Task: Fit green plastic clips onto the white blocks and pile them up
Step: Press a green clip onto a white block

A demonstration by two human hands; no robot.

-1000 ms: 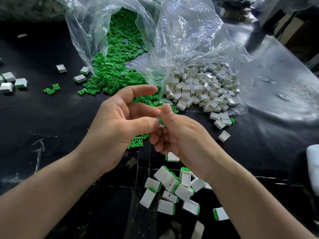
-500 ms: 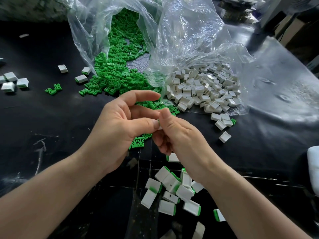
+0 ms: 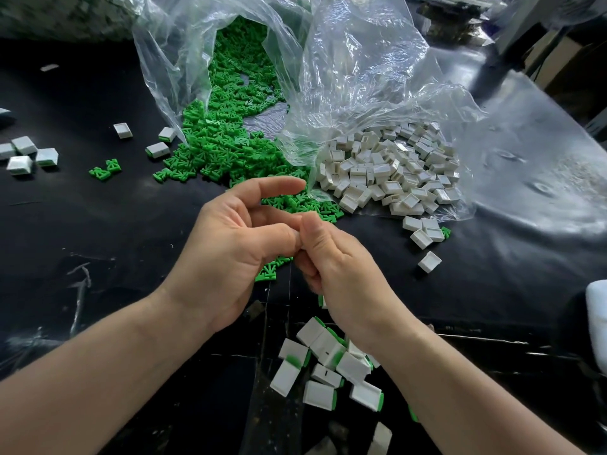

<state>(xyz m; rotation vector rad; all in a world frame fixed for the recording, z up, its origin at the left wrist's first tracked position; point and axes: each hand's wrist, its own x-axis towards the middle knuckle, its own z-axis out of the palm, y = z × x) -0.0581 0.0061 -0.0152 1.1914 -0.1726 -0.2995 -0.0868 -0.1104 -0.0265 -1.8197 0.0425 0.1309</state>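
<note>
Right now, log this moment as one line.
left hand, right hand: fingertips pressed together, anything held hidden | clipped blocks: loose pile below right wrist | green clips, white blocks: spilling from plastic bags

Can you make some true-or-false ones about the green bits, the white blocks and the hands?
1. The loose green plastic clips spill out of a clear plastic bag. True.
2. The heap of plain white plastic blocks lies left of the green clips. False: it lies to their right.
3. White blocks fitted with green clips lie nearest the person, by the right wrist. True.
4. The left hand and right hand lie flat on the black table. False: they are raised with thumbs meeting, and whatever they hold is hidden.
</note>
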